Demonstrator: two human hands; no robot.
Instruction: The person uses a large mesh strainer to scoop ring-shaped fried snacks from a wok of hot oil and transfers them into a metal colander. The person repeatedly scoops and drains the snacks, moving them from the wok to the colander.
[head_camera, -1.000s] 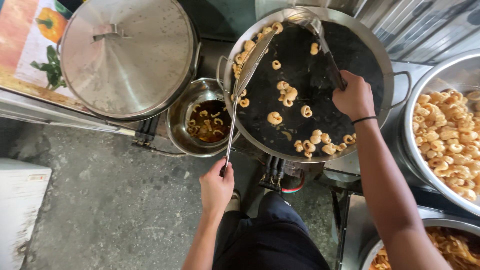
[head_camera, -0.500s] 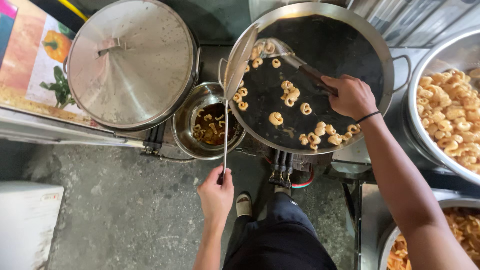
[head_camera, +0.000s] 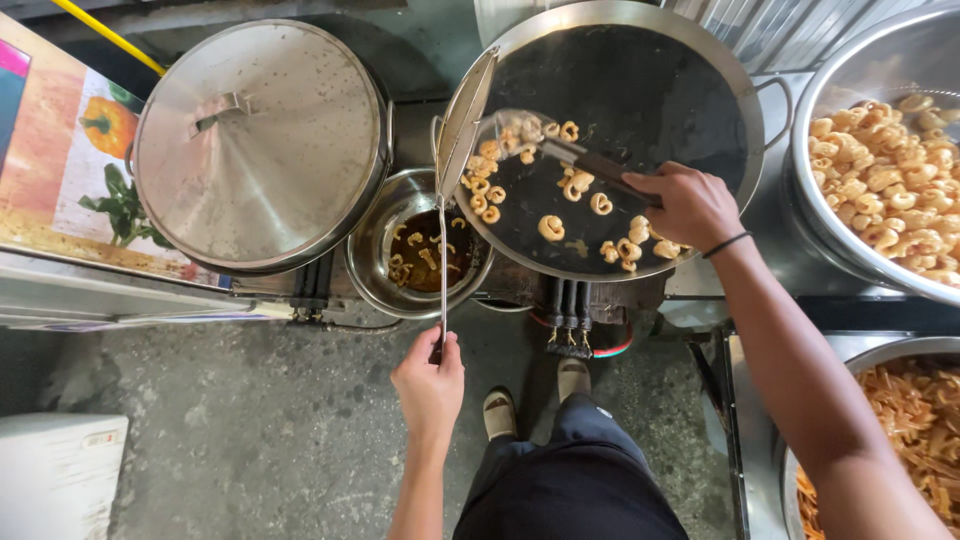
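The work area is a street-style frying station standing on a stained grey concrete floor (head_camera: 230, 430), with corrugated metal sheeting (head_camera: 790, 30) behind the cookware and a printed panel showing a pepper and leaves (head_camera: 70, 170) at the left edge. A large wok (head_camera: 740, 80) of dark oil occupies the centre; beside it to the left sits a big pot closed by a steel lid (head_camera: 260, 140), and between the two, lower down, a small steel bowl (head_camera: 375, 270) holds dark oil and a few fried scraps. At the right, a wide steel basin (head_camera: 850, 60) is heaped with pale fried curls, and a second basin (head_camera: 900, 350) below it holds orange strips. The left hand (head_camera: 430, 385) is clenched around the end of a long thin handle belonging to a flat wire skimmer (head_camera: 462, 125), which stands tilted on edge at the wok's left rim, its mesh head well above and away from the grip. The right hand (head_camera: 690, 205) grasps the dark handle of a ladle-type scoop (head_camera: 515, 130), whose bowl lies in the oil just beside the skimmer head, well left of the hand. The fried curls (head_camera: 550, 228) float scattered across the near and left portions of the wok; they are golden-tan, ring or pretzel shaped, several gathered in the scoop and against the skimmer.
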